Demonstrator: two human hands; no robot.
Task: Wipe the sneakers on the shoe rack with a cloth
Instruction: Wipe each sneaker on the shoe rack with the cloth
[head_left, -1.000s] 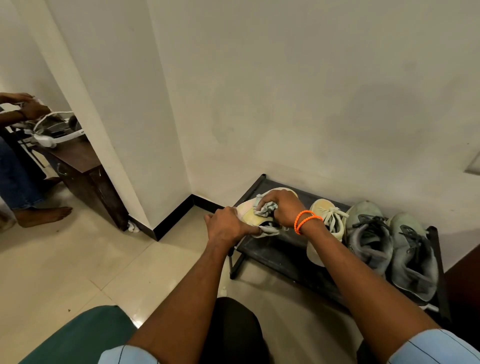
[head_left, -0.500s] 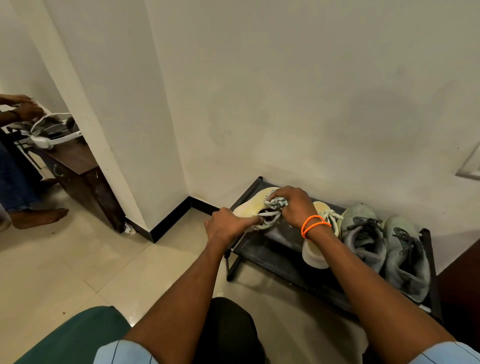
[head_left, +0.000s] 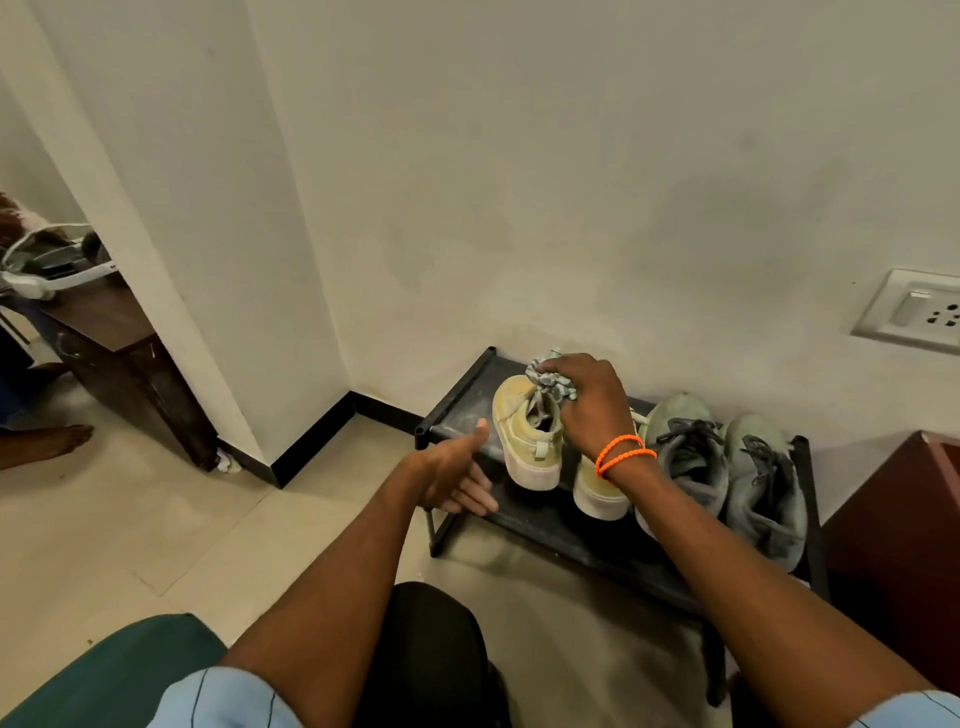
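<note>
The yellow sneaker (head_left: 524, 431) stood on the left end of the black shoe rack (head_left: 457, 400), heel toward the person, its partner just beside it under the wrist. The right hand (head_left: 587, 402) had its fingers curled round a bunched cloth (head_left: 545, 376), pressing it to the tongue and laces, probably to work dust from the folds. The left hand (head_left: 452, 470) hung just beside the heel, fingers loose and spread, thumb up, holding nothing, likely ready to steady the shoe.

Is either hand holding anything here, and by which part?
The right hand grips the bunched cloth against the yellow sneaker. The left hand holds nothing.
</note>
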